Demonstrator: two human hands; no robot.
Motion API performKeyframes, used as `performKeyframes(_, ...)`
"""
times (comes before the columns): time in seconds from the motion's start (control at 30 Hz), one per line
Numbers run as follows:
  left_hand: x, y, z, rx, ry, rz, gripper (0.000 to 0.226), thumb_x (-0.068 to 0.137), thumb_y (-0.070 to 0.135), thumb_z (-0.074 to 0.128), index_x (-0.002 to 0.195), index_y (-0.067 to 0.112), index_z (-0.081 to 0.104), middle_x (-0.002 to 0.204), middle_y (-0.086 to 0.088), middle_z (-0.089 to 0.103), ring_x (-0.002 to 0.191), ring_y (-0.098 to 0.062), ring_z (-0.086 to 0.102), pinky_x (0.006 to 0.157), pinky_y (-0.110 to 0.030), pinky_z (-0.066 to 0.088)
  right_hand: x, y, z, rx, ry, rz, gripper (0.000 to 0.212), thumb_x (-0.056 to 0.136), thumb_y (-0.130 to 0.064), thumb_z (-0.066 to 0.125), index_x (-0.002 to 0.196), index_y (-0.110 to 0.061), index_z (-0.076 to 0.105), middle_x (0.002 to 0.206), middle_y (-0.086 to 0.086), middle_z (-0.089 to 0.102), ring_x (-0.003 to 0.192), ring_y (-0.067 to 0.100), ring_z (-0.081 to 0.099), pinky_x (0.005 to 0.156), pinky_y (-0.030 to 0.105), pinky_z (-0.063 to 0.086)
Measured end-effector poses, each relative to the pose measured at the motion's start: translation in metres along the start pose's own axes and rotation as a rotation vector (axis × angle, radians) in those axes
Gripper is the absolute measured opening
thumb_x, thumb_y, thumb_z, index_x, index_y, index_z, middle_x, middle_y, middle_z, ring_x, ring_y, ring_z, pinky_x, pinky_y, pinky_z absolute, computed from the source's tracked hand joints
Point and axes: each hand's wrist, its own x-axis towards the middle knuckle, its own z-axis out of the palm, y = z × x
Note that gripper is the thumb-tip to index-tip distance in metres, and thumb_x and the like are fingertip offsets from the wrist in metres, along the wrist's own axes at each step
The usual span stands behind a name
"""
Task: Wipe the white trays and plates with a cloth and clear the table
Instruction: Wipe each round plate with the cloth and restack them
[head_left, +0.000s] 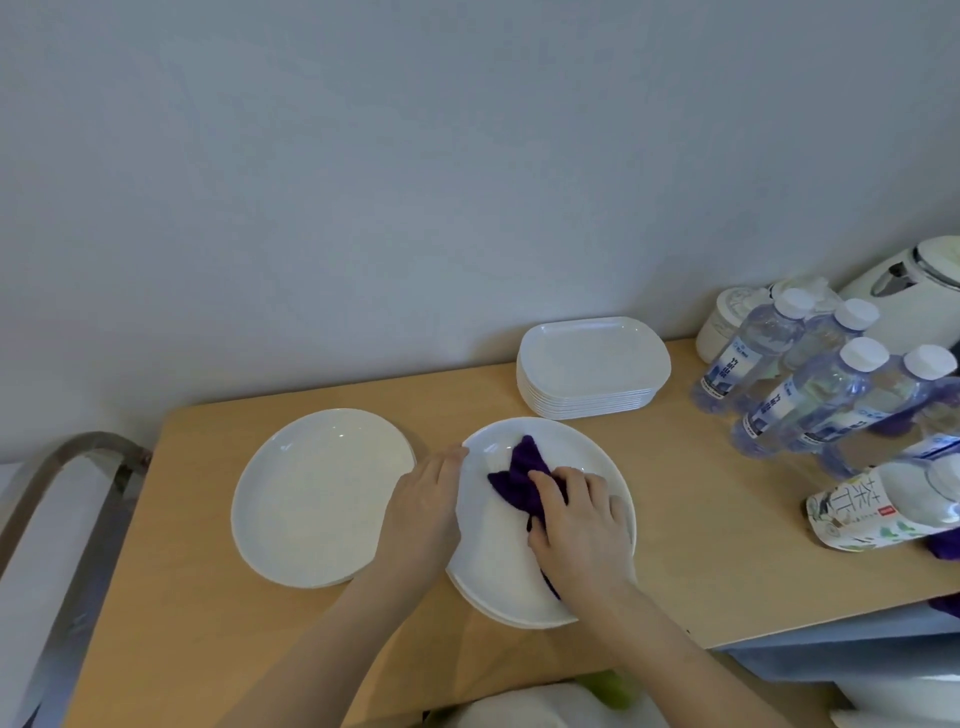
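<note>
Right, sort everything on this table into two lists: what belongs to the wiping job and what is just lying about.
Part of the job:
- purple cloth, under the right hand
- plate being wiped, steadied at its rim by the left hand
- second white plate
- stack of white trays

Just lying about:
- water bottles
- tea bottle
- white kettle
- white jar

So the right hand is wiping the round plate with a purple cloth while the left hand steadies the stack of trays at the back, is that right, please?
Not quite. In the head view, the left hand rests on the rim of the same round plate, not on the stack of trays, which sits untouched near the wall. The rest holds: the right hand presses the purple cloth onto that plate.
</note>
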Motion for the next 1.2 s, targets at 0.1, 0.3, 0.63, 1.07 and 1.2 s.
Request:
performKeyframes(0.1,0.0,0.0,0.001,-0.041,0.039,0.003,0.051,0.081,0.01,0.065,0.13,0.013,0.051,0.115,-0.002,0.061,0.1,-0.022,0.059,0.077,-0.028,0.044,0.011,0.012,-0.003,-0.053,0.036,0.098,0.049,0.091,-0.026,0.046,0.139,-0.025,0.041,0.139,-0.003,0.042,0.121,0.027,0.04,0.098,0.035,0.033)
performKeyframes(0.3,-0.001,-0.004,0.001,-0.225,0.05,-0.086,0.047,0.092,0.01,0.049,0.137,0.022,0.042,0.125,0.004,0.057,0.11,-0.015,0.054,0.088,-0.022,0.041,0.037,-0.008,0.004,0.091,0.054,0.143,0.051,0.094,-0.015,0.041,0.143,-0.025,0.031,0.15,-0.013,0.027,0.125,0.023,0.029,0.105,0.037,0.026)
performKeyframes(0.63,0.004,-0.005,-0.01,-0.612,0.007,-0.175,0.037,0.1,0.036,0.037,0.135,0.025,0.041,0.119,0.023,0.051,0.108,0.008,0.046,0.079,0.0,0.031,0.043,-0.04,0.008,0.141,-0.046,-0.12,0.056,0.094,-0.029,0.044,0.148,-0.027,0.026,0.153,-0.011,0.028,0.132,0.022,0.032,0.105,0.041,0.032)
performKeyframes(1.07,0.006,0.003,-0.012,-0.416,-0.026,-0.13,0.038,0.1,0.036,0.036,0.135,0.022,0.044,0.126,0.008,0.057,0.114,-0.012,0.055,0.095,-0.023,0.041,-0.003,-0.042,-0.003,0.143,-0.157,-0.37,0.038,0.092,-0.04,0.035,0.125,-0.03,0.049,0.13,-0.017,0.052,0.116,0.019,0.04,0.088,0.037,0.037)
performKeyframes(1.2,0.003,0.004,-0.01,-0.139,0.007,-0.063,0.038,0.1,0.028,0.037,0.137,0.02,0.042,0.134,0.003,0.053,0.113,-0.014,0.055,0.089,-0.021,0.039,-0.017,-0.029,-0.009,0.153,-0.256,-0.423,0.039,0.095,-0.047,0.034,0.129,-0.034,0.047,0.131,-0.02,0.049,0.119,0.016,0.036,0.097,0.037,0.032)
